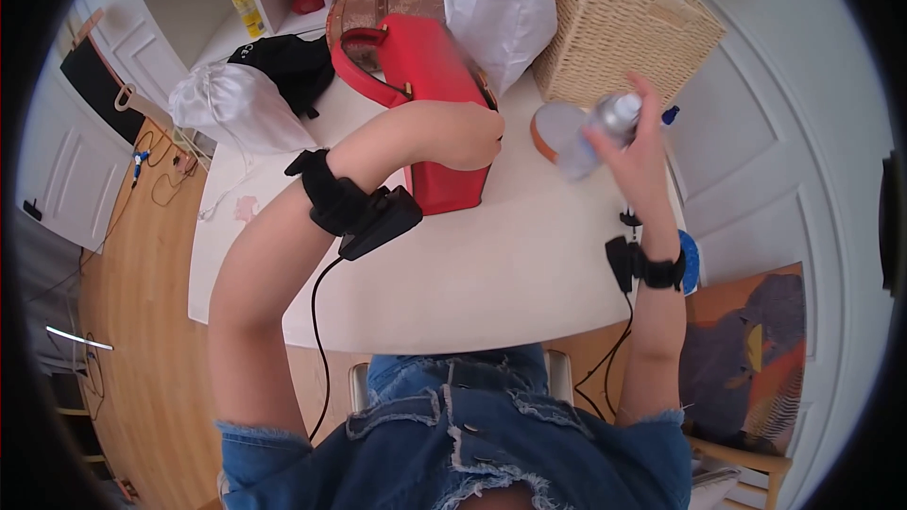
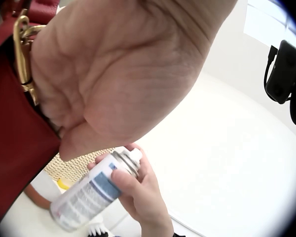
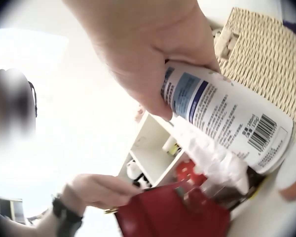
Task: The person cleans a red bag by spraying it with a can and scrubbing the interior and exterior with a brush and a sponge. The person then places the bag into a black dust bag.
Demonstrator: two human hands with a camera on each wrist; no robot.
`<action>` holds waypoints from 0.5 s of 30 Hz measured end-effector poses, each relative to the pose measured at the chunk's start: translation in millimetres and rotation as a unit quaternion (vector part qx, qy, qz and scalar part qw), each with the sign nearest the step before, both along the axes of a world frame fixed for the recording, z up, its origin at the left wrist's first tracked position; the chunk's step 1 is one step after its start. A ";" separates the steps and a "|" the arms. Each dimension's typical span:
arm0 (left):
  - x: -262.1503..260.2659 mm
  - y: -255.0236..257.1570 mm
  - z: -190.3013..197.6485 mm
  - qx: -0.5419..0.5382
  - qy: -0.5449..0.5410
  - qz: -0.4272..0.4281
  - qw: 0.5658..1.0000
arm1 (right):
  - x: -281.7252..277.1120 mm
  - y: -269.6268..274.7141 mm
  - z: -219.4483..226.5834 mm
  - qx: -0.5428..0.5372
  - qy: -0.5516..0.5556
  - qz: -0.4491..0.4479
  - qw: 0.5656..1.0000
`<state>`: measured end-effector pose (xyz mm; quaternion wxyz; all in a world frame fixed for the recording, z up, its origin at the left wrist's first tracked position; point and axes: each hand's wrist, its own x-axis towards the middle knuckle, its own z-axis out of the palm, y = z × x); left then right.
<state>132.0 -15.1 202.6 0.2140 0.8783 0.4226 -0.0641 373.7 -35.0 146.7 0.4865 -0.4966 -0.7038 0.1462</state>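
Observation:
A red handbag (image 1: 446, 187) stands on the table with its handle toward the left. My left hand (image 1: 465, 137) is at its upper edge, beside the gold buckle (image 2: 22, 54) in the left wrist view; the fingertips are hidden by the bag and the hand, with the fingers bent over the edge. To the right, my right hand (image 1: 641, 156) holds a white and blue spray can (image 1: 605, 127) in the air, tilted, its fingers and thumb wrapped near the nozzle end. The can's printed side with a barcode (image 3: 262, 132) shows in the right wrist view.
Behind the handbag are a brown patterned bag (image 1: 364, 2) and a white cloth bag (image 1: 501, 9). A woven basket (image 1: 619, 28) stands back right, near a round brown-rimmed object (image 1: 545, 132). White (image 1: 222, 109) and black (image 1: 288, 66) pouches lie back left.

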 end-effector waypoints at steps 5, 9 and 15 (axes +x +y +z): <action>-3.4 16.1 -20.0 0.029 0.014 -0.063 0.997 | -27.7 -37.2 -33.2 -0.088 -0.012 0.195 0.977; -9.5 29.6 -35.8 0.062 -0.030 -0.124 0.990 | -42.1 -48.8 -39.8 -0.183 -0.016 0.272 0.945; -2.6 5.9 4.7 -0.057 -0.003 -0.006 0.998 | -51.7 -51.6 -84.1 -0.083 0.109 0.198 0.971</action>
